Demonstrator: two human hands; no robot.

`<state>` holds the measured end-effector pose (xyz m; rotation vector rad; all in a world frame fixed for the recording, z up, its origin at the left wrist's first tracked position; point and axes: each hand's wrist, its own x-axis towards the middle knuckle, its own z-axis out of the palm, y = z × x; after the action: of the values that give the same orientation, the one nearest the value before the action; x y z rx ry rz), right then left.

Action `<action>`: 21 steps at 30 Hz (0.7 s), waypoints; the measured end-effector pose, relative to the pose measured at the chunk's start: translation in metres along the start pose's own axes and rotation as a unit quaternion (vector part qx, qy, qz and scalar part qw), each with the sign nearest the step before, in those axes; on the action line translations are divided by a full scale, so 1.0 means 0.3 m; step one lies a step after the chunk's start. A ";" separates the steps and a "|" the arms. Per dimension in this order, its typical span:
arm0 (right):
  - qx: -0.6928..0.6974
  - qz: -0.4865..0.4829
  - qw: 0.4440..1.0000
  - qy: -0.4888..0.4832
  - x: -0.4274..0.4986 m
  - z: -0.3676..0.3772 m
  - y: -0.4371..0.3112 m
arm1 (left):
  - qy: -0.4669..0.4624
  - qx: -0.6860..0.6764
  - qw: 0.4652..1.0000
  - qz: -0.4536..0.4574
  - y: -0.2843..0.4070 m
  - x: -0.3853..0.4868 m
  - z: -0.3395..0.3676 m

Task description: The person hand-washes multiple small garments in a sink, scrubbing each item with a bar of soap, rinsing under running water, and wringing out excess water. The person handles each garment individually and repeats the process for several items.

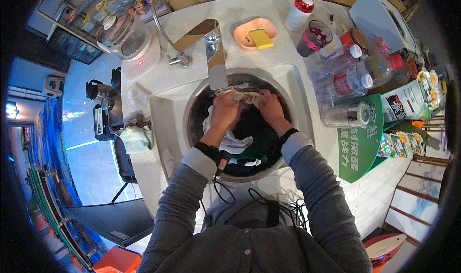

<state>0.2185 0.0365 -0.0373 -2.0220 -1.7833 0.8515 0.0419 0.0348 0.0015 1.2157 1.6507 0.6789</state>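
Both hands are over a round metal basin [187, 129] that sits in a white sink [165, 125]. My left hand [226, 109] grips one end of a pale wet cloth [246, 97], just below the faucet spout [217, 69]. The other end of its stretched part is in my right hand [270, 105]. More light fabric [234, 145] hangs and lies lower in the basin, among dark cloth and dark water. Behind the basin, a yellow bar of soap [261, 39] rests on a pink soap dish [242, 30].
A crumpled pale cloth [137, 139] lies at the left counter edge, below a glass-lidded appliance [138, 57]. On the right stand a white bottle with a red cap [299, 13], a dark cup [313, 39], plastic bottles [345, 84], a clear tumbler [344, 115] and a green sign [360, 139].
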 end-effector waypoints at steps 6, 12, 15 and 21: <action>-0.164 0.003 0.960 -0.225 0.090 0.015 0.000 | -0.108 0.393 0.897 0.173 -0.097 0.070 0.086; -0.223 0.027 0.955 -0.194 0.151 0.049 -0.024 | -0.049 0.433 0.886 0.158 -0.083 0.146 0.121; -0.100 -0.040 0.988 -0.110 0.107 -0.009 -0.011 | -0.005 0.248 0.957 0.153 -0.064 0.136 0.056; 0.175 -0.067 0.980 -0.064 -0.011 -0.190 0.029 | -0.055 0.178 0.977 0.105 -0.062 0.077 -0.168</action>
<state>0.2604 0.0403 0.0024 -1.6395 -1.6697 1.1816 -0.0130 0.0544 -0.0023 1.6724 1.6065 0.4426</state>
